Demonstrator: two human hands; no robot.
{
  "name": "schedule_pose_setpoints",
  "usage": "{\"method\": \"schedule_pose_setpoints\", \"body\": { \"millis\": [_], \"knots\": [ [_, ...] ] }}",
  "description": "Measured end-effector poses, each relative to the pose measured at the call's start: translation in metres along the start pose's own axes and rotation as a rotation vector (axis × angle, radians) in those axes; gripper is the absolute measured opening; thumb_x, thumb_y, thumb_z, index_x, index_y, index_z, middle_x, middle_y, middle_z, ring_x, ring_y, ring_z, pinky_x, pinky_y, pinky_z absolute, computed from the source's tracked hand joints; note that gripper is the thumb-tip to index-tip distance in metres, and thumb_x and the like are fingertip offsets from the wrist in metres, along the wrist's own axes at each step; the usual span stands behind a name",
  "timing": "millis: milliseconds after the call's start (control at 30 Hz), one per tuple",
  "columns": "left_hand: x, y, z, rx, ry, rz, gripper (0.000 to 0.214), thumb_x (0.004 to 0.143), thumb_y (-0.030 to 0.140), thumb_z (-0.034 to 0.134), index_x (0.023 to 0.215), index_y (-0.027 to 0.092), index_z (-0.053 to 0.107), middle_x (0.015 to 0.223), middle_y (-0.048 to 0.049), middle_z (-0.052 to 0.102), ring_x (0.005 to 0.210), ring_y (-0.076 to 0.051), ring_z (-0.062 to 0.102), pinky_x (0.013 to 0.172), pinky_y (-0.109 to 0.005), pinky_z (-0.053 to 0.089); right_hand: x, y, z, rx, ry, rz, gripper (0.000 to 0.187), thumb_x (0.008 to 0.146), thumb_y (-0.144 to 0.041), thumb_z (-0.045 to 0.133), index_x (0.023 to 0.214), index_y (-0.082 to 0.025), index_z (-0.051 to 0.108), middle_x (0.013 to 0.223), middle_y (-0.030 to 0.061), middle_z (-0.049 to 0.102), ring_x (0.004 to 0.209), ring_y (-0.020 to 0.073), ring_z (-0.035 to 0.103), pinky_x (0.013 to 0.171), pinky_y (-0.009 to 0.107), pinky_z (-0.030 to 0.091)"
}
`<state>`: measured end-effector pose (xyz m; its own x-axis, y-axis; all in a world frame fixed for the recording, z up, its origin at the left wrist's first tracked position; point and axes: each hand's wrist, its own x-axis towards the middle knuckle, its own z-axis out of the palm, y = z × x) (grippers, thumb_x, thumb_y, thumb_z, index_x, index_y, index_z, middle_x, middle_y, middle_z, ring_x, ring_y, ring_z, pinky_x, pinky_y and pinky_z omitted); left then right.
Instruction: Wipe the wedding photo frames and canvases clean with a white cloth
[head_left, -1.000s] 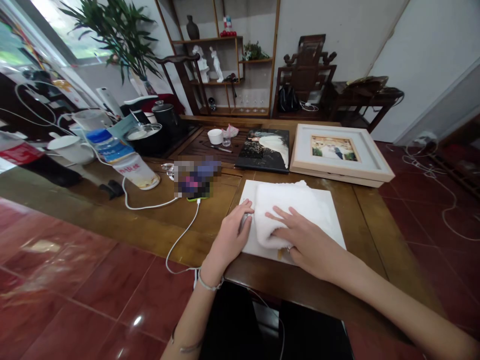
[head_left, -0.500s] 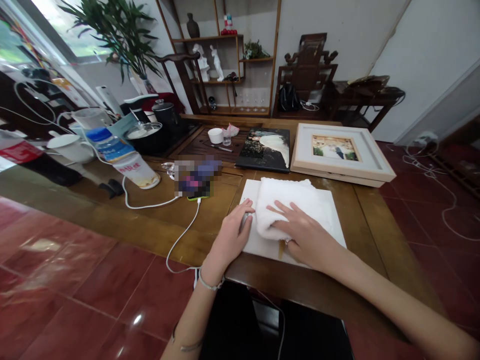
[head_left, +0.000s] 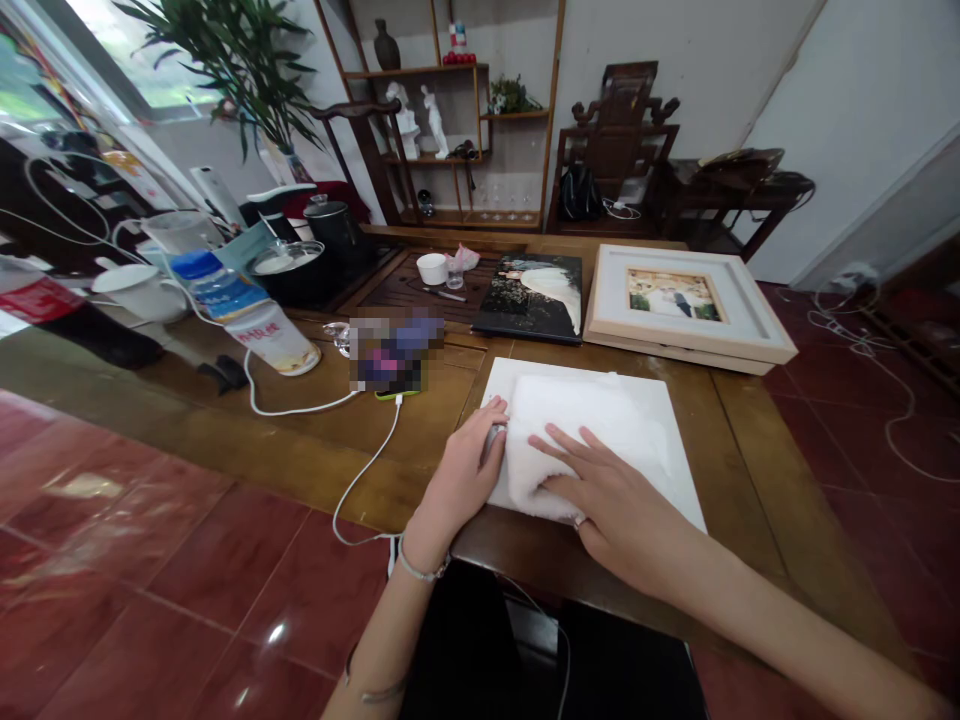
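Over the past half second, the white cloth [head_left: 581,405] slid down the frame toward the near edge of the white panel [head_left: 681,485], covering a brownish mark that had shown there. The right hand [head_left: 615,500] moved with it, its fingers spread across the top and one appearing tucked into the front fold. Both cloth and panel lay right of centre in the frame, on the wooden table [head_left: 757,470]. The left hand [head_left: 465,470] had hardly shifted: it rested at the panel's left edge, thumb apart from the fingers, though whether they pinched that edge I could not tell. The shift suggested rubbing across the panel while the left hand steadied it. Above, the dark album [head_left: 499,310] and the pale box frame [head_left: 611,280] lay apart from the panel.
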<state>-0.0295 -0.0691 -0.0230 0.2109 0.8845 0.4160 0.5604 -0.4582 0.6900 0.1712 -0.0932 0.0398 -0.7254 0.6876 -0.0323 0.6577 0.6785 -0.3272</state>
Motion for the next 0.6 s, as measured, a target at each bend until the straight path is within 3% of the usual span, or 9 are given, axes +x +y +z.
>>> {"method": "schedule_pose_setpoints", "body": {
  "millis": [333,600],
  "knots": [
    [0.000,0.002,-0.001,-0.002,-0.012,-0.018,0.017,0.092,0.015,0.043,0.104,0.019,0.053,0.126,-0.0118,0.058,0.127,-0.021,0.047,0.107,-0.044,0.038,0.008,0.014,0.000,-0.026,0.055,-0.004,0.056,0.063,0.001,0.046,0.113,-0.020,0.061,0.145,0.0079,0.040,0.139,0.0249,0.020,0.114,0.051,0.015],
    [0.000,0.002,0.000,0.007,-0.009,-0.020,0.017,0.092,0.016,0.043,0.104,0.019,0.054,0.128,-0.0120,0.057,0.128,-0.023,0.046,0.108,-0.047,0.036,0.003,0.013,-0.001,-0.013,0.022,-0.008,0.058,0.063,0.002,0.045,0.113,-0.020,0.062,0.148,0.0060,0.035,0.140,0.0239,0.015,0.114,0.050,0.012]
  ]
}}
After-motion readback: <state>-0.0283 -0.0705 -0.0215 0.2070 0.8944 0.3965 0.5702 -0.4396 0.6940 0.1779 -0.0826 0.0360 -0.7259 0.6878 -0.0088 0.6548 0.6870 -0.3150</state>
